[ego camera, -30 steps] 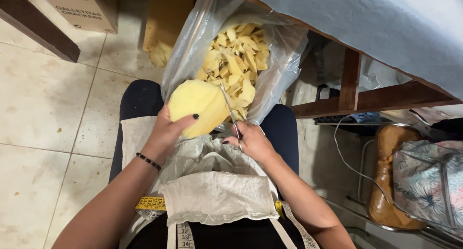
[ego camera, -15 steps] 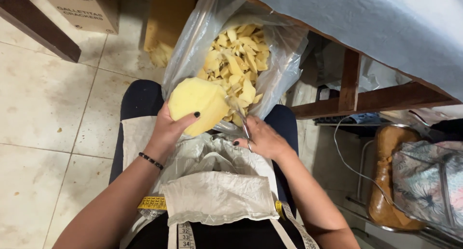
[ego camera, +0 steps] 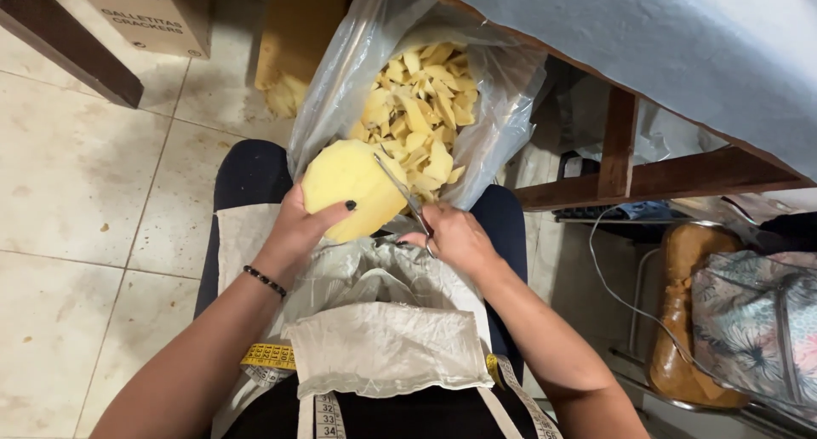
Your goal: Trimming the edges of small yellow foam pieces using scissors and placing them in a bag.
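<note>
Holding a rounded pale-yellow foam piece point(ego camera: 351, 188) over the lap, the left hand point(ego camera: 298, 230) has its fingers wrapped around the lower edge, thumb pressed on the face. The right hand point(ego camera: 455, 239) is closed around a pair of scissors point(ego camera: 402, 190), whose blades slant up toward eleven o'clock and meet the foam's right side. A second ago the blades stood a little clear of the foam, pointing more steeply upward; now they have swung lower and bite at its edge, while the foam itself has hardly shifted. That suggests another sliver is being trimmed off, so the shaping goes on. Directly behind, at twelve o'clock, a clear plastic bag point(ego camera: 502, 107) gapes open, full of yellow offcuts point(ego camera: 421, 116). A cream apron point(ego camera: 383, 345) covers the knees, with a yellow measuring tape point(ego camera: 271, 356) crossing the waist. A cardboard box point(ego camera: 149, 14) sits on the tiled floor point(ego camera: 77, 175) at ten o'clock.
</note>
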